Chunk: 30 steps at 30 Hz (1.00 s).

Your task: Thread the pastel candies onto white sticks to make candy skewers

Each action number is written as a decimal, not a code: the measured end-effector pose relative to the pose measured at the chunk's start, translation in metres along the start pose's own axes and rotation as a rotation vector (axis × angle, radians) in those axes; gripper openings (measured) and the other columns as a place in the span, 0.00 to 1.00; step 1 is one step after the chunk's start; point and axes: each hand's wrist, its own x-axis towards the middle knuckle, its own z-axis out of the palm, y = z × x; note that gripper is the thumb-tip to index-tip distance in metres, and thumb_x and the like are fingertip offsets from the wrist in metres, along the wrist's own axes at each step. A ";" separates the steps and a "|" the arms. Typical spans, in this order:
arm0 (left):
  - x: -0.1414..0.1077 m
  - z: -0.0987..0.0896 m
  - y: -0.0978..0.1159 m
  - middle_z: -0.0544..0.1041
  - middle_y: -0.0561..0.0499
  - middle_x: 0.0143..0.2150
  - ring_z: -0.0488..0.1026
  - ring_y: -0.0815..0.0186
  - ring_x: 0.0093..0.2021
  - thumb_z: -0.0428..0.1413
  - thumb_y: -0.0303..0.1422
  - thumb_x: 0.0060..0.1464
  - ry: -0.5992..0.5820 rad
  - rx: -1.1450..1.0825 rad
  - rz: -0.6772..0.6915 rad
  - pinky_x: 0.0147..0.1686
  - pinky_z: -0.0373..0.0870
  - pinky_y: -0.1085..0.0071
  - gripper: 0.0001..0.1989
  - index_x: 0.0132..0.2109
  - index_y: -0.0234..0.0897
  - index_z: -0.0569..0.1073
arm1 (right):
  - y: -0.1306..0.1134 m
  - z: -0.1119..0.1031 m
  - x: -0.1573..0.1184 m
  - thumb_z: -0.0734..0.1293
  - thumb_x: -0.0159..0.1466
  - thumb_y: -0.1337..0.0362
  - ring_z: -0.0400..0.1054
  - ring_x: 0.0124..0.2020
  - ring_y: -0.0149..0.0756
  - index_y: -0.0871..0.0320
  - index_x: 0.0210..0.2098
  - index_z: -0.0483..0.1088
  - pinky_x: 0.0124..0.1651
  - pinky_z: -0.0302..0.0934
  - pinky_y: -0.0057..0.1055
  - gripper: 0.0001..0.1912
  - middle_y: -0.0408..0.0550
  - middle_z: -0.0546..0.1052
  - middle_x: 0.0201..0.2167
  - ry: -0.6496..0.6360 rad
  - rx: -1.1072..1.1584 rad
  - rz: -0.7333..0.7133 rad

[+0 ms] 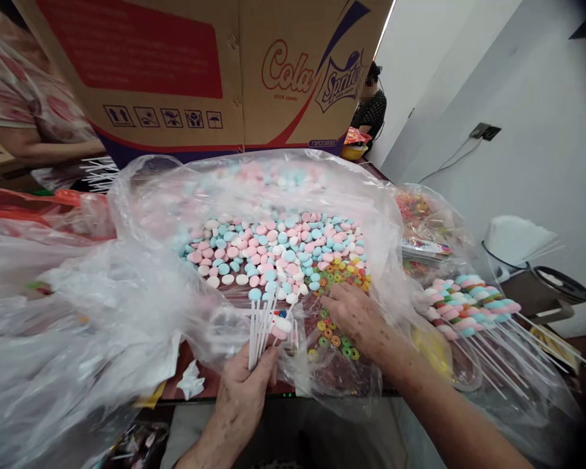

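My left hand (247,387) is closed around a bunch of thin white sticks (258,329), held upright near the table's front edge. A pink and white candy (281,327) sits at the top of one stick beside the bunch. Over the small ring-shaped gummies (329,335), green, yellow and orange, lies my right hand (354,319). Its fingertips reach down into the rings, and whether they pinch one is hidden. Behind both hands spreads a heap of pink, blue and white oval candies (264,247) on a clear plastic bag (322,172).
A large cardboard box (176,71) stands at the back. Finished candy skewers (473,303) lie at the right, near a dark pitcher (542,293). Crumpled plastic (102,312) covers the left side. A crumpled tissue (191,380) lies at the front edge. Two other people sit beyond the box.
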 end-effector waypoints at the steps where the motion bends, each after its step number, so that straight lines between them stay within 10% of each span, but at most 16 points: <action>1: 0.000 0.000 0.000 0.63 0.60 0.15 0.53 0.74 0.16 0.57 0.39 0.53 -0.007 0.003 -0.001 0.15 0.47 0.76 0.12 0.35 0.33 0.76 | -0.002 0.002 0.002 0.63 0.61 0.74 0.65 0.38 0.43 0.58 0.33 0.72 0.41 0.59 0.37 0.07 0.52 0.72 0.35 -0.008 -0.011 -0.007; 14: -0.001 -0.001 -0.002 0.64 0.59 0.15 0.56 0.72 0.17 0.58 0.40 0.51 -0.003 -0.030 -0.004 0.16 0.49 0.76 0.13 0.36 0.33 0.77 | 0.015 -0.009 0.011 0.61 0.62 0.73 0.65 0.36 0.35 0.58 0.30 0.68 0.41 0.57 0.30 0.08 0.45 0.72 0.31 -0.100 0.459 0.004; 25: -0.001 -0.002 -0.002 0.64 0.59 0.16 0.53 0.74 0.16 0.57 0.41 0.52 -0.036 -0.010 -0.020 0.16 0.47 0.76 0.13 0.31 0.34 0.74 | 0.000 0.009 0.004 0.62 0.60 0.74 0.66 0.39 0.41 0.59 0.30 0.70 0.45 0.60 0.36 0.07 0.51 0.73 0.33 -0.075 0.194 -0.037; 30: 0.001 -0.004 -0.004 0.63 0.59 0.17 0.54 0.72 0.17 0.54 0.41 0.56 -0.079 0.065 -0.002 0.17 0.48 0.75 0.13 0.31 0.35 0.74 | -0.013 0.007 0.003 0.62 0.59 0.70 0.66 0.31 0.35 0.57 0.33 0.68 0.37 0.62 0.32 0.05 0.43 0.72 0.28 0.097 0.715 0.220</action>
